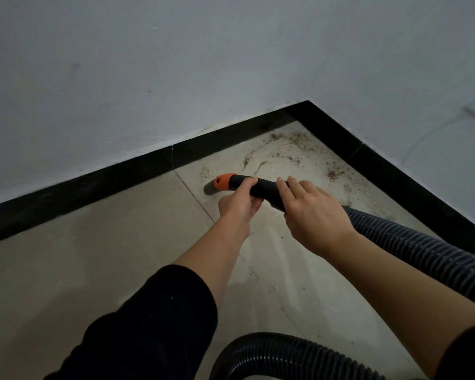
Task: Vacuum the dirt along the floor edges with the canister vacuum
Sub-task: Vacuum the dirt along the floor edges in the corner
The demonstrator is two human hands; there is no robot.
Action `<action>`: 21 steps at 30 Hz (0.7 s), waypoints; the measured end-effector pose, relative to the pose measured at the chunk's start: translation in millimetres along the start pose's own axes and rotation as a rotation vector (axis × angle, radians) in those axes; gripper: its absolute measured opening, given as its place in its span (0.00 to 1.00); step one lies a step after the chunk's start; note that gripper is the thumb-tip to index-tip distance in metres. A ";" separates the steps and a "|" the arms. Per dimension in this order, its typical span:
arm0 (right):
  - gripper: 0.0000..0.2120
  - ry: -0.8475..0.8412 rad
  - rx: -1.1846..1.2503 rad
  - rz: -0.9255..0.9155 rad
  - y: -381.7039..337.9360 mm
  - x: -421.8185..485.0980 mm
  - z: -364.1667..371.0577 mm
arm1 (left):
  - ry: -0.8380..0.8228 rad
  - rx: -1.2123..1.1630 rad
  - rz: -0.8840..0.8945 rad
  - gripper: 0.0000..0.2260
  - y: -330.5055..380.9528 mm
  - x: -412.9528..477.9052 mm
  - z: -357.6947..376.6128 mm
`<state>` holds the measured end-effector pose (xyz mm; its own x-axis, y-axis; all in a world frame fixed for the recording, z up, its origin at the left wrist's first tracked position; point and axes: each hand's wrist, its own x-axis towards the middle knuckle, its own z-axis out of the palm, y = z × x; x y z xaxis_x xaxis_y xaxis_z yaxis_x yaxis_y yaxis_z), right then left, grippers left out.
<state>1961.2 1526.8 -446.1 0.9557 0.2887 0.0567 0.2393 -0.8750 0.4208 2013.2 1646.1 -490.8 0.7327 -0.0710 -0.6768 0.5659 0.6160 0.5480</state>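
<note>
Left grip [239, 205] clenched round black nozzle [266, 189] just behind its orange collar [225, 181]; right grip [313, 212] clasps nozzle's rear end, where ribbed hose [412, 242] joins. Nozzle tip on floor [93, 270], nr black skirting [80, 193]. Dirt [280, 149] scattered beyond nozzle, twd corner.

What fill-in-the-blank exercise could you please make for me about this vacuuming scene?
1. The left hand and right hand both grip the nozzle, whose tip collar is ____ in colour.
2. The dirt lies on the floor in the room's ____.
3. The skirting below the white wall is ____ in colour.
Missing words: orange; corner; black.
</note>
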 end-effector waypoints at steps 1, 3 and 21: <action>0.33 -0.004 0.005 -0.001 -0.5 0.1 -0.6 | 0.001 -0.001 0.000 0.12 0.4 -1.0 -0.5; 0.33 -0.018 0.014 -0.005 -1.7 0.4 -2.4 | 0.005 -0.005 0.001 0.12 1.3 -2.8 -1.6; 0.30 -0.099 0.032 -0.038 -15.7 -3.6 -20.7 | 0.018 -0.017 0.000 0.14 5.4 -12.3 -18.4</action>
<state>1950.4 1547.6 -434.1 0.9577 0.2835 -0.0488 0.2795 -0.8767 0.3914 2000.3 1664.7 -488.6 0.7257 -0.0571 -0.6856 0.5592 0.6294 0.5395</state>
